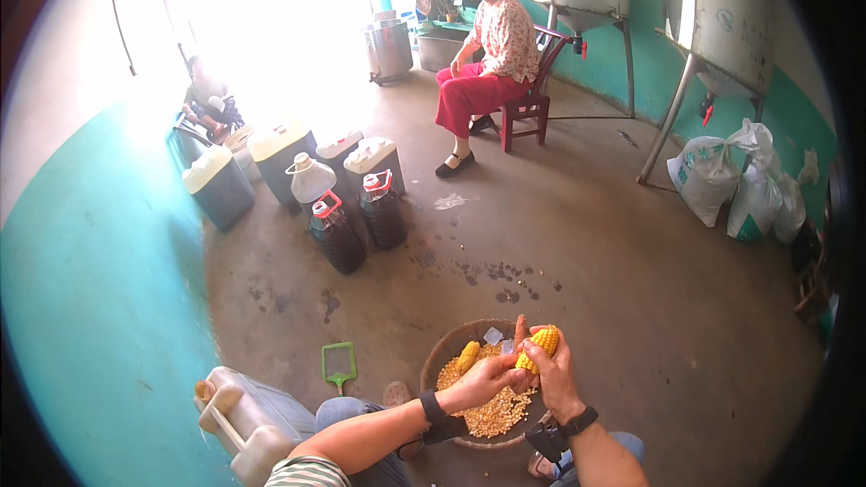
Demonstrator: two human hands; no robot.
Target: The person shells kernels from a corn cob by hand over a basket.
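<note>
My right hand grips an ear of yellow corn, tilted upward, with the thumb lying along its kernels. My left hand is closed around the lower part of a bare reddish corn cob, right against the ear; its fingers partly hide the contact. Both hands are over a round woven basket. Loose corn kernels cover much of its bottom. Another ear of corn lies on them at the left, and a small translucent plastic piece rests near the far rim.
A green-framed swatter-like tool and a plastic jerrycan are at the left. Dark-filled bottles and several jerrycans stand farther off. A seated person is ahead, another person far left. White sacks and hopper tanks line the right wall.
</note>
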